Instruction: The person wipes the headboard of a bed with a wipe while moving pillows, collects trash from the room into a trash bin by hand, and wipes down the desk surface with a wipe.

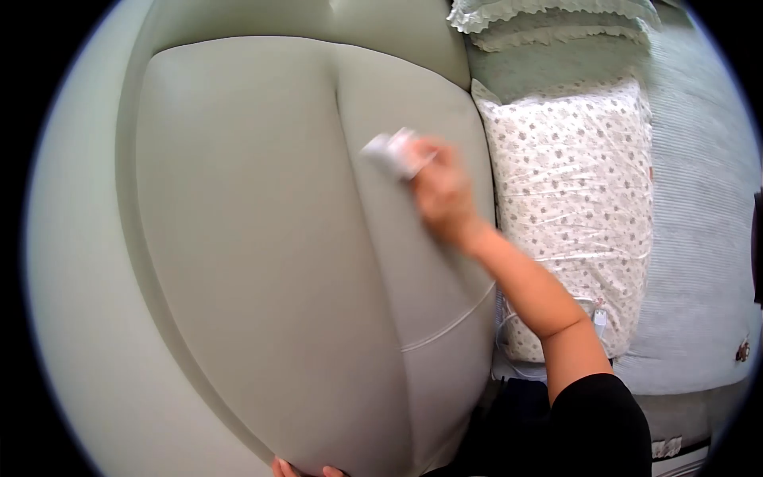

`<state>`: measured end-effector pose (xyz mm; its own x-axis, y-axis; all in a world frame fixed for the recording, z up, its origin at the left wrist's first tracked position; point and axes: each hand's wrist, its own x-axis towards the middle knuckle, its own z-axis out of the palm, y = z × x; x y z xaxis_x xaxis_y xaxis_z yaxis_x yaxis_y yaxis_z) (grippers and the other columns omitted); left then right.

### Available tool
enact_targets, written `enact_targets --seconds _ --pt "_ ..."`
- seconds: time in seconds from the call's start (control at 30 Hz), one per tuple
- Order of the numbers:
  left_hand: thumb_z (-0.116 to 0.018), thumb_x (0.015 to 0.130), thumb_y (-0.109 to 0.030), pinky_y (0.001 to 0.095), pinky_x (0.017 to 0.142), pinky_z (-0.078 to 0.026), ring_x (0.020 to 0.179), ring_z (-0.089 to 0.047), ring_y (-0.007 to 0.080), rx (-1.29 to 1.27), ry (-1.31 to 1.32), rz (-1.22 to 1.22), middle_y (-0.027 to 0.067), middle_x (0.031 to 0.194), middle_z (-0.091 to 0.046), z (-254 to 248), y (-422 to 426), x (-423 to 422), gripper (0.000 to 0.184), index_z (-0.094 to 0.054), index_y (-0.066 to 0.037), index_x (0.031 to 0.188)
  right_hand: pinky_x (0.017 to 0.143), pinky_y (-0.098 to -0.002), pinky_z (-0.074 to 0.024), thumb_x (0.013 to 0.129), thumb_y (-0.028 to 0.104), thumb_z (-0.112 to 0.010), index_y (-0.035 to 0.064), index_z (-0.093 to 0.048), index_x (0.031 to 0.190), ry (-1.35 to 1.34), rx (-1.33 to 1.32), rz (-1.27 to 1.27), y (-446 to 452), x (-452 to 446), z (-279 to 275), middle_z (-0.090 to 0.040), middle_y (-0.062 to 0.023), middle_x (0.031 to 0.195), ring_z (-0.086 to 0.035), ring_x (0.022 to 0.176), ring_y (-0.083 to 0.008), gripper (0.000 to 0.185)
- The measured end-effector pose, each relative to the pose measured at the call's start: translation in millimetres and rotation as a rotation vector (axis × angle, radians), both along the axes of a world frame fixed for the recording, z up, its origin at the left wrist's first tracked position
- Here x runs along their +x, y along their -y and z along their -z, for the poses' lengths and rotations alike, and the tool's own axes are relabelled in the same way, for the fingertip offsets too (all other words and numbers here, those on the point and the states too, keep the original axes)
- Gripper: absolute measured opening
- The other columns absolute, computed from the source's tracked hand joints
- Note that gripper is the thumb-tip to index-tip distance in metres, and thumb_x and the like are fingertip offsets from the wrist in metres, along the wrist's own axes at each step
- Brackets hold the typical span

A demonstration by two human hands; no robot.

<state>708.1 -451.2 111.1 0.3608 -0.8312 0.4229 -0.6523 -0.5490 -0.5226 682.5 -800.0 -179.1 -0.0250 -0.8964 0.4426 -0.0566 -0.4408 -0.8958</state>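
Observation:
A crumpled white cloth [391,153], smeared by motion, is gripped in my right hand [441,191]. It is against or just over the right part of a padded grey-green headboard [254,199], right of the long vertical seam. I cannot tell whether the cloth is a wipe or a fabric rag. At the bottom edge of the view, only the fingertips of my left hand [306,469] show. They rest apart on the headboard's lower border, with nothing visible in them.
Right of the headboard, a white pillow with a small floral print [572,183] lies on a pale green bedsheet [699,222]. Ruffled pillows [556,32] are behind it. A white cable with a small white plug [600,319] lies on the pillow. A small brown object [742,350] sits near the bed's edge.

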Motion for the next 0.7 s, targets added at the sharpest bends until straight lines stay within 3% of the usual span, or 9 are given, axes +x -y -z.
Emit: enact_targets --seconds 0.1,0.2,0.3,0.33,0.43,0.5,0.6,0.63,0.7 --pt "-0.048 0.077 -0.04 0.0504 0.089 -0.037 0.099 -0.046 0.0401 0.018 0.007 0.012 0.0268 0.11 -0.047 -1 -2 2 0.061 -0.046 0.005 0.119 0.072 -0.0422 -0.044 0.083 0.018 -0.052 -0.0038 -0.058 0.075 -0.078 0.222 0.182 79 -4 96 -0.059 -0.0189 0.083 -0.055 0.078 -0.0355 0.024" --pt "-0.047 0.077 -0.04 0.0507 0.087 -0.037 0.098 -0.046 0.0394 0.018 0.015 0.014 0.0267 0.109 -0.047 -1 -4 2 0.061 -0.046 0.005 0.119 0.077 -0.0407 -0.0456 0.078 0.024 -0.054 0.0082 -0.067 0.089 -0.096 0.804 -0.04 145 -5 128 -0.064 -0.0146 0.094 -0.06 0.089 -0.0342 0.024" --pt "-0.044 0.081 -0.049 0.0472 0.089 -0.037 0.105 -0.043 0.0343 -0.118 -0.143 0.047 0.0208 0.12 -0.038 8 -20 17 0.066 -0.039 0.0 0.126 0.079 -0.0382 -0.0462 0.078 0.024 -0.053 0.0141 -0.068 0.094 -0.279 0.768 0.079 179 26 105 -0.065 -0.013 0.093 -0.062 0.089 -0.0311 0.024" --pt "-0.043 0.084 -0.053 0.0455 0.091 -0.037 0.109 -0.042 0.0319 -0.183 -0.232 0.064 0.018 0.125 -0.034 12 -25 21 0.069 -0.035 -0.002 0.129 0.078 -0.0392 -0.0462 0.08 0.024 -0.05 0.0124 -0.068 0.089 -0.185 0.732 0.111 172 25 63 -0.065 -0.0134 0.09 -0.062 0.086 -0.0307 0.024" --pt "-0.046 0.076 -0.042 0.0507 0.086 -0.037 0.097 -0.046 0.0373 -0.015 0.034 0.033 0.0262 0.11 -0.046 2 -5 6 0.063 -0.045 0.004 0.12 0.075 -0.0403 -0.0463 0.082 0.014 -0.051 0.0052 -0.064 0.092 0.111 0.184 0.114 136 33 -18 -0.063 -0.0165 0.091 -0.059 0.082 -0.035 0.018" --pt "-0.045 0.077 -0.044 0.0502 0.088 -0.036 0.101 -0.044 0.0362 -0.002 -0.005 -0.026 0.0254 0.113 -0.044 0 -9 2 0.064 -0.044 0.002 0.122 0.073 -0.0413 -0.0461 0.083 0.014 -0.052 0.0015 -0.061 0.085 0.275 0.145 -0.001 128 33 -54 -0.062 -0.017 0.09 -0.058 0.08 -0.0356 0.016" --pt "-0.041 0.083 -0.05 0.0467 0.09 -0.036 0.107 -0.042 0.0331 -0.148 -0.186 0.033 0.021 0.121 -0.036 13 -12 11 0.067 -0.038 -0.001 0.127 0.07 -0.0431 -0.0456 0.084 0.015 -0.051 0.0009 -0.061 0.082 0.151 0.155 -0.115 142 34 -77 -0.061 -0.017 0.087 -0.057 0.078 -0.036 0.017" --pt "-0.04 0.085 -0.053 0.0452 0.09 -0.037 0.11 -0.041 0.0318 -0.222 -0.267 0.077 0.0189 0.125 -0.033 18 -13 15 0.068 -0.035 -0.002 0.129 0.063 -0.0385 -0.0434 0.086 0.017 -0.052 0.0035 -0.059 0.09 0.168 0.102 -0.066 142 40 -72 -0.058 -0.0165 0.079 -0.055 0.068 -0.0325 0.015" --pt "-0.04 0.085 -0.052 0.045 0.09 -0.037 0.109 -0.041 0.0316 -0.152 -0.205 0.088 0.0192 0.124 -0.033 11 -20 19 0.068 -0.034 -0.001 0.129 0.064 -0.0393 -0.0436 0.085 0.014 -0.051 0.0051 -0.058 0.097 0.185 -0.019 -0.033 125 41 -65 -0.058 -0.0167 0.081 -0.056 0.071 -0.0344 0.016"
